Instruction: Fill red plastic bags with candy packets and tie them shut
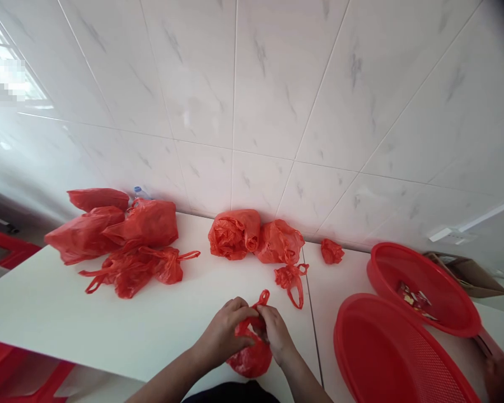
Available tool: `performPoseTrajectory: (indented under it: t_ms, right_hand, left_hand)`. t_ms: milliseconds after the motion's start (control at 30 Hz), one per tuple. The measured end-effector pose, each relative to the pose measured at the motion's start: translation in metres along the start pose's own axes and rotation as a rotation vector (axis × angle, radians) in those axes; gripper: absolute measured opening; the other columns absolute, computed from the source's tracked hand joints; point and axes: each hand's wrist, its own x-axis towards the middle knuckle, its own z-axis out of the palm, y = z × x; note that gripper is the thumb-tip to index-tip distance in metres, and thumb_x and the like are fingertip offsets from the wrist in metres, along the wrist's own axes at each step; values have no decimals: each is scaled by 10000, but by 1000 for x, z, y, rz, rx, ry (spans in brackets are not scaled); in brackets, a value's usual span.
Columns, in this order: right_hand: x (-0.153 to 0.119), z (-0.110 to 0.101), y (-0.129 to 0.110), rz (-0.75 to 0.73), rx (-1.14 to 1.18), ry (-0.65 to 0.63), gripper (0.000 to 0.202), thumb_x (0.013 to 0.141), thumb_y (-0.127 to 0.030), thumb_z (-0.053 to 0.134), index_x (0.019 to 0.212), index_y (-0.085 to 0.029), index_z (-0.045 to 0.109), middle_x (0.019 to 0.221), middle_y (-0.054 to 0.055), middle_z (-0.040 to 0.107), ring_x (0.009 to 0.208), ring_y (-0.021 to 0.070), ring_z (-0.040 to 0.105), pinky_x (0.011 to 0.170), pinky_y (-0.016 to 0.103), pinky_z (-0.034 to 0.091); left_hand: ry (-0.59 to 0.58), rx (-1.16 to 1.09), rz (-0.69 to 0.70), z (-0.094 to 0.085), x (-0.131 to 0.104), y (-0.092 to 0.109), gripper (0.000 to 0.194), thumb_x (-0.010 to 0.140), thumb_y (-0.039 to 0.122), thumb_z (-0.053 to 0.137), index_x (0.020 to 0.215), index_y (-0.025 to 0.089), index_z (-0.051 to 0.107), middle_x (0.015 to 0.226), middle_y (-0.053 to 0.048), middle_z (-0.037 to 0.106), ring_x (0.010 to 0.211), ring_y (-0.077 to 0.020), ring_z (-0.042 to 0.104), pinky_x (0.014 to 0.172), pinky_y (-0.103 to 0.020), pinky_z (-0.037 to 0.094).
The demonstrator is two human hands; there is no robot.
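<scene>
A filled red plastic bag (pixel 252 358) rests on the white table close to my body, its top bunched upward into a loop. My left hand (pixel 229 330) curls round the left side of the bag's neck, thumb and fingers on the plastic. From the right, my right hand (pixel 275 333) pinches the bunched top below the loop. Part of the bag's opening is hidden by my fingers, and its contents cannot be made out. Just beyond my right hand lies a small crumpled red bag (pixel 292 277) with its handles spread.
Several filled red bags (pixel 143 224) are grouped at left, before a clear bottle with a blue cap (pixel 138 191). Bundled red bags (pixel 235 235) lie by the tiled wall. At right are a red basin (pixel 376 263) holding small packets, a red basket (pixel 348 336) and a cardboard box (pixel 472 274).
</scene>
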Motion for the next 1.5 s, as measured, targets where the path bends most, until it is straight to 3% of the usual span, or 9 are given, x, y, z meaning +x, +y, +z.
performPoseTrajectory:
  t_ms: [167, 333, 467, 567, 800, 1067, 1200, 1333, 1500]
  right_hand:
    - [14, -1, 13, 39, -9, -54, 293, 814, -366, 445, 616, -170, 535, 478, -43, 422, 390, 59, 288, 397, 221, 134]
    - [8, -17, 7, -79, -83, -191, 372, 859, -454, 464, 977, -160, 659, 613, -8, 586, 469, 86, 424, 513, 238, 327]
    - [-1, -23, -1, -119, -175, -273, 446, 888, -477, 405, 811, -153, 702, 693, 14, 614, 565, 102, 461, 654, 271, 390]
    - [-1, -23, 3, -116, -223, -245, 293, 838, -369, 480, 913, -176, 687, 820, 28, 645, 689, 134, 528, 688, 272, 413]
    - [17, -24, 25, -163, -603, 127, 185, 727, -270, 556, 885, -239, 648, 637, -29, 590, 585, 138, 518, 584, 255, 377]
    - [19, -34, 33, -69, -241, -65, 368, 767, -294, 487, 1066, -147, 643, 1003, 79, 697, 885, 189, 640, 793, 306, 478]
    - [29, -55, 49, -87, -525, 162, 278, 780, -310, 472, 897, -163, 676, 943, 86, 702, 866, 208, 641, 794, 322, 467]
    - [39, -88, 75, -40, -703, 389, 215, 745, -241, 447, 787, -169, 645, 898, 128, 682, 869, 263, 615, 811, 387, 420]
    - [41, -119, 102, 27, -751, 367, 224, 725, -295, 494, 870, -202, 637, 874, 79, 695, 873, 231, 641, 805, 322, 443]
  left_hand:
    - [10, 48, -39, 18, 6, -28, 136, 726, 109, 591, 718, 221, 669, 823, -22, 574, 829, -175, 554, 774, -299, 462]
    - [253, -138, -240, 25, 8, -40, 134, 751, 136, 504, 685, 209, 595, 1080, -68, 598, 1040, -220, 557, 896, -357, 443]
    - [99, -290, -343, 28, 11, -43, 100, 798, 202, 453, 787, 209, 552, 1036, -50, 639, 1009, -204, 567, 836, -326, 448]
    - [26, -307, -405, 32, 14, -45, 85, 798, 217, 415, 738, 201, 473, 694, 29, 553, 690, -145, 536, 634, -260, 424]
    - [-6, -226, -416, 36, 12, -45, 61, 765, 223, 432, 706, 207, 428, 632, 66, 447, 623, -121, 444, 574, -235, 343]
    - [5, -114, -328, 33, 2, -46, 77, 729, 143, 472, 725, 204, 518, 816, -9, 576, 797, -173, 531, 752, -304, 419]
    - [29, 39, -145, 23, -9, -55, 158, 737, 71, 471, 714, 204, 555, 1061, -71, 581, 1014, -210, 522, 873, -334, 419]
    - [-73, 205, -155, 15, -30, -72, 170, 760, 75, 485, 718, 211, 578, 964, -45, 616, 950, -203, 540, 821, -330, 432]
    - [-110, 195, -306, 15, -51, -87, 124, 729, 125, 569, 801, 220, 603, 981, -29, 620, 960, -200, 548, 850, -331, 440]
